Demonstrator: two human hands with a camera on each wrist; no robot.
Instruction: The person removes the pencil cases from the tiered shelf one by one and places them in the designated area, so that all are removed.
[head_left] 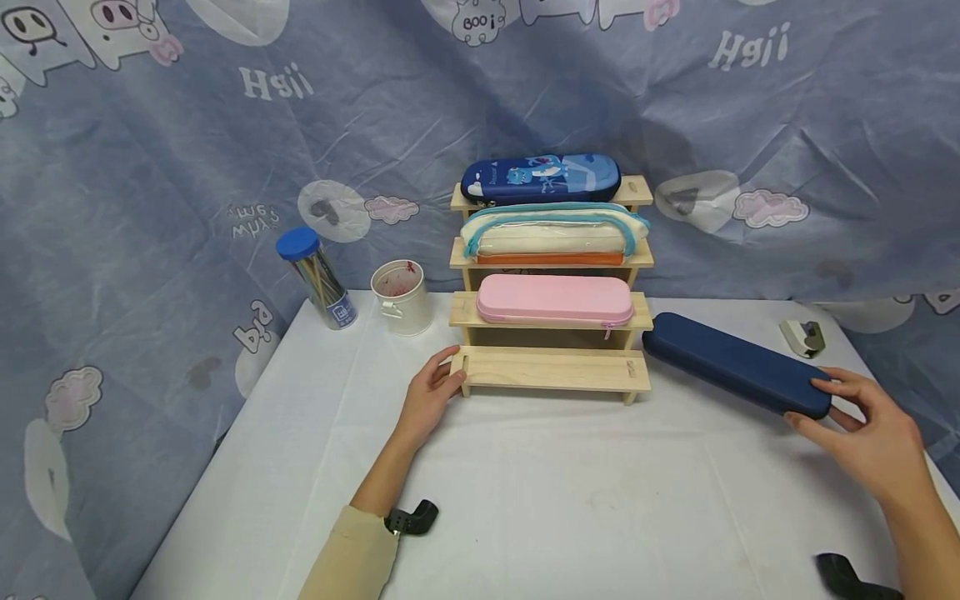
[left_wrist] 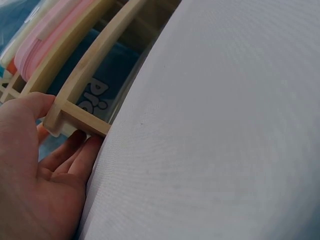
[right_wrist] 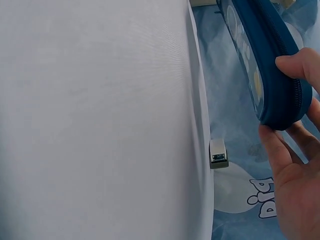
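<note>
A white-covered bench (head_left: pixel 525 500) carries a stepped wooden rack (head_left: pixel 551 371). Three pencil cases lie on the rack's upper steps: a blue printed one (head_left: pixel 540 177) on top, a clear one (head_left: pixel 553 233) below it, then a pink one (head_left: pixel 555 300). To the right of the rack, the dark blue case (head_left: pixel 735 362) is lifted at its near end, where the right hand (head_left: pixel 873 433) pinches it between thumb and fingers. The left hand (head_left: pixel 431 396) grips the left end of the rack's lowest step, thumb on top and fingers curled beneath.
</note>
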